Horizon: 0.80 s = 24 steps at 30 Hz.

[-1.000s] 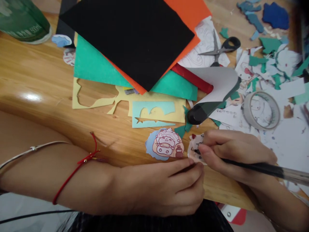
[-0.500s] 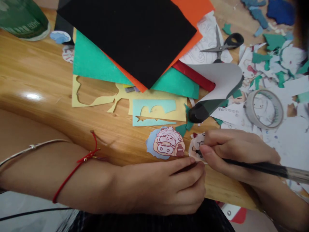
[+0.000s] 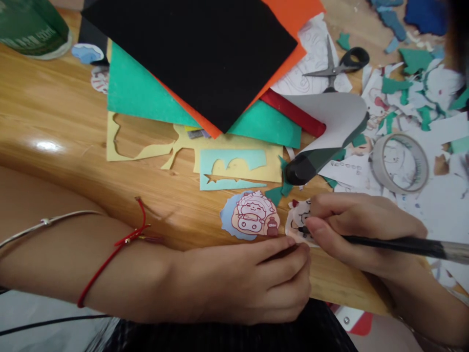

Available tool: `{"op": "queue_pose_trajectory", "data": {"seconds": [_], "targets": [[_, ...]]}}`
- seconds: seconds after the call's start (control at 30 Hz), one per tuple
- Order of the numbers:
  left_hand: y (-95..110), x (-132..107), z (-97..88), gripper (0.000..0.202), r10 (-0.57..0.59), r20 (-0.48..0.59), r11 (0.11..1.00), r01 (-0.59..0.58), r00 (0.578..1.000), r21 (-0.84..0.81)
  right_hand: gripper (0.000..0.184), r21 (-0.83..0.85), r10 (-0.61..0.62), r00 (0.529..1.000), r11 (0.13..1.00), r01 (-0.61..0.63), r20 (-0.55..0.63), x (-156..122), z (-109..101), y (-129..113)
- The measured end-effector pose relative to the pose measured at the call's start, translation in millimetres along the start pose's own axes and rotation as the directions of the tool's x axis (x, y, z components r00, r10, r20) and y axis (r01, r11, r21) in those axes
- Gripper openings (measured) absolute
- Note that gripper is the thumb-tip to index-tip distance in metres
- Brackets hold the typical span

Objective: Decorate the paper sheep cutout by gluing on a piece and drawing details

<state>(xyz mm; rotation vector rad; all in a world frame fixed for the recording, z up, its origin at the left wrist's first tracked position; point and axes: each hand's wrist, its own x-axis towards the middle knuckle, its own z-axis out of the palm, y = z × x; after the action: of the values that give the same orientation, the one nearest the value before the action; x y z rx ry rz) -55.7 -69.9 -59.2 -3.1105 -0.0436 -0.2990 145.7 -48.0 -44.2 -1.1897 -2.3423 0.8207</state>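
Observation:
My right hand (image 3: 362, 225) is closed round a black pen (image 3: 399, 246), whose dark tip rests on a small paper cutout (image 3: 295, 227) with a drawn face and a red detail. The cutout is partly covered by my right fingers. My left hand (image 3: 252, 278) lies at the table's near edge, its fingers curled together, with the forefinger and thumb at the cutout's lower edge. Just left of that piece lies a cartoon cutout (image 3: 252, 215) showing a sheep-like figure and a small bottle, on a blue backing (image 3: 230, 221).
Black (image 3: 205, 54), orange and green sheets (image 3: 132, 83) are stacked at the back over yellow sheet scraps (image 3: 146, 152). Scissors (image 3: 331, 71), a tape roll (image 3: 399, 164), a black-and-grey handled tool (image 3: 304, 168) and many paper scraps lie right. A green bottle (image 3: 34, 29) stands far left.
The pen has turned slightly, its back end shifting up, while its tip stays on the cutout. My left hand keeps its place; the whole view has shifted slightly.

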Motion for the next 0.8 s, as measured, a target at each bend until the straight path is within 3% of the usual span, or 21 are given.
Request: {"op": "queue_pose_trajectory", "data": {"seconds": [0.1,0.2,0.43,0.7,0.8], "targets": [[-0.2,-0.1,0.1,0.040,0.026,0.010,1.000,-0.026,1.000,0.013,0.041,-0.090,-0.129,0.987,0.986,0.137,0.095,4.6,-6.6,1.3],[3.0,0.7,2.5,0.039,-0.010,-0.009,1.000,0.010,1.000,0.001,0.041,-0.112,-0.158,0.978,0.978,0.173,0.135,7.0,-10.1,1.5],[9.2,2.7,6.1,0.039,-0.066,-0.032,0.997,0.066,0.997,0.025,0.040,-0.127,-0.039,0.996,0.991,0.049,0.083,-1.9,0.1,-1.8],[7.4,2.8,3.1,0.040,-0.045,-0.014,0.997,0.046,0.999,0.060,0.034,-0.104,-0.043,0.997,0.993,0.049,0.061,-4.5,3.0,1.4],[7.5,3.3,2.4,0.041,-0.029,-0.002,0.996,0.029,1.000,0.082,0.033,-0.080,-0.086,0.987,0.992,0.097,0.133,-3.0,0.3,1.2]]}}
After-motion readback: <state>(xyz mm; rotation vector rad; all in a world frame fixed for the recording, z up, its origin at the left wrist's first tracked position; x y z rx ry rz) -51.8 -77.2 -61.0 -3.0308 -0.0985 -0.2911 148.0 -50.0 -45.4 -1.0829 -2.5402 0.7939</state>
